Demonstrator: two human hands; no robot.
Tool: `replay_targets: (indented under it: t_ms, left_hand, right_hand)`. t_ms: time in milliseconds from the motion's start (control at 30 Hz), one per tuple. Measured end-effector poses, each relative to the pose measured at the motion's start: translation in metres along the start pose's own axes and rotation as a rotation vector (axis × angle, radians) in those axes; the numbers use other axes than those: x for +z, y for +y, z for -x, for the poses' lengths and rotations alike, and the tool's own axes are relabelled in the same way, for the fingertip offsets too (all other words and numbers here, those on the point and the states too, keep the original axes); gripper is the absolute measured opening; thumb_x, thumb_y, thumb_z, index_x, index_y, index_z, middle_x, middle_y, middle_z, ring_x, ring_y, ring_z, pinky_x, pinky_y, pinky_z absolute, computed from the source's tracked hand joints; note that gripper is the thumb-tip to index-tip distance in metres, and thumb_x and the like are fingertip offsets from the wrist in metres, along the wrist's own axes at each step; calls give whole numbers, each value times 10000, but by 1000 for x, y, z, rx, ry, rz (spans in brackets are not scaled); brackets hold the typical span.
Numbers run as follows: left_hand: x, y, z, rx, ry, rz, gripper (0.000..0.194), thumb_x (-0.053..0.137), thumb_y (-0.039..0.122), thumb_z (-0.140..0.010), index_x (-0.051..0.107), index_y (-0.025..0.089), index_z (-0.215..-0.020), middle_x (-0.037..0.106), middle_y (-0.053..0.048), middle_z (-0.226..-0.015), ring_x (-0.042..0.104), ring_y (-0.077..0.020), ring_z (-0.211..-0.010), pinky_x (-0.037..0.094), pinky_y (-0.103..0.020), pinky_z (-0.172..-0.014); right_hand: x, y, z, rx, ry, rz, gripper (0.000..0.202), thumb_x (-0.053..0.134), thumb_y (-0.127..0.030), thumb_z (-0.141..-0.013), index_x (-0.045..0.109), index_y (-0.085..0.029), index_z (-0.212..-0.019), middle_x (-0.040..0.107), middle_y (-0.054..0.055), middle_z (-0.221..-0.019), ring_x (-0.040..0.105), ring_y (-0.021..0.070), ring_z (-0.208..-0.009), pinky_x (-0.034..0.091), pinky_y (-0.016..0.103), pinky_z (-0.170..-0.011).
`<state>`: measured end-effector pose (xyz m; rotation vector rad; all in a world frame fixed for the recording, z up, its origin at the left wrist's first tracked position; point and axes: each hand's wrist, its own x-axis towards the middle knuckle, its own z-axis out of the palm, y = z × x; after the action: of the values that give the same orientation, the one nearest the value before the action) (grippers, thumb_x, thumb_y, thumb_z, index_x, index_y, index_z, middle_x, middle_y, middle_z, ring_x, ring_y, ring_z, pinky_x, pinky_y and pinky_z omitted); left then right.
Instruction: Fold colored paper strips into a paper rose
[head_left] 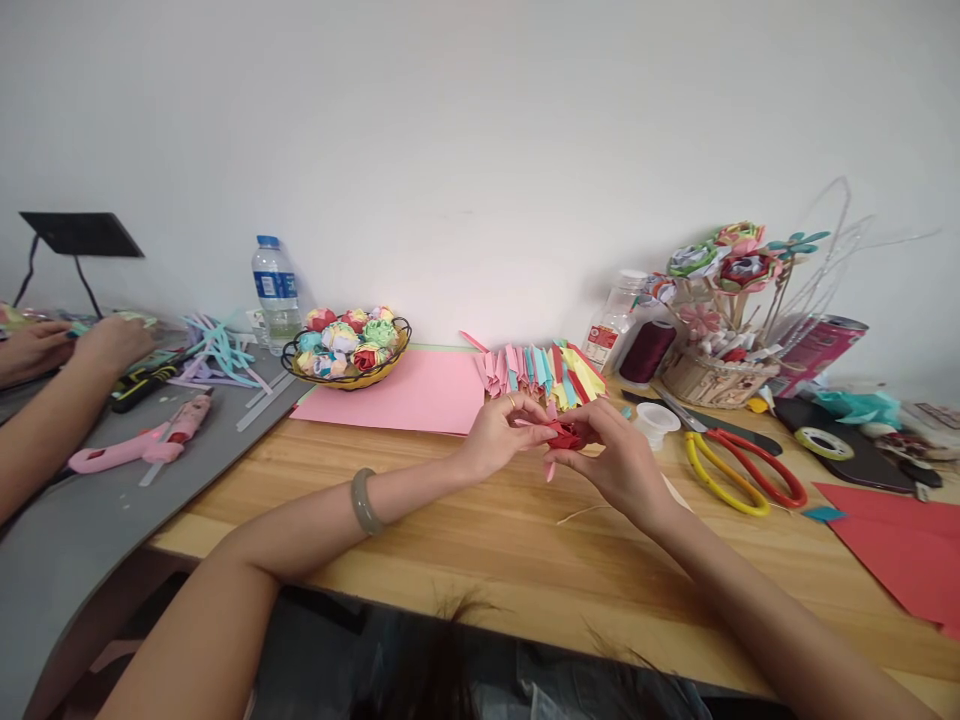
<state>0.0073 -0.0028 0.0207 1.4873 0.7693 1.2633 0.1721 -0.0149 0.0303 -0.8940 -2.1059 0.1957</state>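
A small red paper flower [564, 436] with pink paper showing at its edge is held between both hands over the wooden table. My left hand [504, 436] pinches it from the left with thumb and fingers. From the right, my right hand [616, 458] closes on the same flower, partly covering it. Just behind them lies a row of folded paper strips [536, 370] in pink, blue, red and yellow. A white spool [655, 424] stands close to my right hand, and a thin thread [581, 513] lies below it.
Scissors [724, 480] with red and yellow handles lie right. A basket of paper flowers [352, 375] sits on pink paper [427, 395]. Behind stand a water bottle [276, 290] and a flower pot [716, 380]. At left, another person's hands [112, 345] work near a pink glue gun [150, 445].
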Motion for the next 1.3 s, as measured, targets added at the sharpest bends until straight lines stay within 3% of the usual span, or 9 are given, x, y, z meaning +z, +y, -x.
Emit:
replay_targets:
  t_ms: [167, 267, 433, 533, 833, 967, 1100, 1200, 1300]
  left_hand:
    - [-2, -3, -1, 124, 25, -85, 177, 698, 282, -621, 602, 137, -656, 546, -16, -728, 524, -114, -736, 413, -255, -700]
    - [-3, -2, -2, 118, 14, -102, 157, 690, 272, -632, 609, 141, -664, 550, -17, -744, 526, -116, -750, 405, -261, -714]
    - [-3, 1, -3, 21, 19, -54, 243, 710, 308, -595, 559, 129, -658, 546, 4, -683, 507, -92, -653, 394, -241, -646]
    - [-4, 1, -4, 35, 7, -76, 270, 721, 326, -572, 545, 127, -621, 533, 5, -686, 483, -78, -624, 381, -222, -604]
    - [-3, 12, -4, 54, -140, -100, 225, 678, 325, -627, 579, 124, -615, 539, -11, -698, 510, -91, -640, 407, -237, -631]
    - [-2, 17, -1, 5, -114, -35, 230, 612, 307, -698, 591, 148, -862, 567, -42, -863, 542, -113, -735, 440, -257, -693]
    - [-3, 16, 5, 109, -54, -98, 632, 659, 306, -667, 386, 268, -1236, 469, -72, -1148, 523, -152, -911, 455, -303, -802]
    - [-1, 13, 8, 270, -142, -259, 762, 729, 326, -583, 378, 304, -1259, 350, -80, -1294, 457, -209, -1062, 445, -338, -876]
    - [1, 9, 8, 287, -159, -311, 716, 666, 328, -663, 330, 323, -1295, 333, -75, -1334, 431, -229, -1121, 484, -317, -811]
  right_hand:
    - [2, 1, 1, 77, -40, -205, 347, 666, -407, -682, 524, -210, -930, 480, 15, -781, 514, 128, -660, 542, 304, -602]
    - [4, 1, 3, 108, -72, -311, 375, 651, -381, -708, 502, -232, -1018, 450, -4, -766, 498, 122, -672, 555, 324, -652]
    - [5, -1, 4, 107, -32, -291, 232, 649, -361, -714, 532, -226, -861, 454, 20, -847, 503, 124, -698, 552, 299, -607]
    - [5, -2, 3, 99, -31, -306, 255, 649, -371, -712, 531, -234, -891, 449, 43, -941, 514, 125, -708, 555, 298, -599]
    - [8, 6, 3, 115, -6, -321, 170, 667, -317, -707, 555, -213, -780, 518, 22, -777, 515, 138, -687, 491, 268, -564]
    - [6, 2, 0, 254, 22, -514, 173, 657, -306, -717, 531, -211, -786, 545, 1, -743, 557, 131, -649, 485, 271, -570]
    - [3, -2, -4, 399, 68, -680, 194, 657, -316, -711, 506, -213, -777, 580, -18, -691, 590, 133, -634, 500, 267, -565]
    - [1, -4, -6, 474, 107, -727, 205, 663, -329, -701, 507, -203, -746, 608, -10, -734, 599, 129, -656, 513, 267, -590]
    - [1, -4, -7, 524, 116, -746, 223, 664, -345, -696, 501, -200, -745, 608, -9, -769, 589, 114, -654, 515, 260, -597]
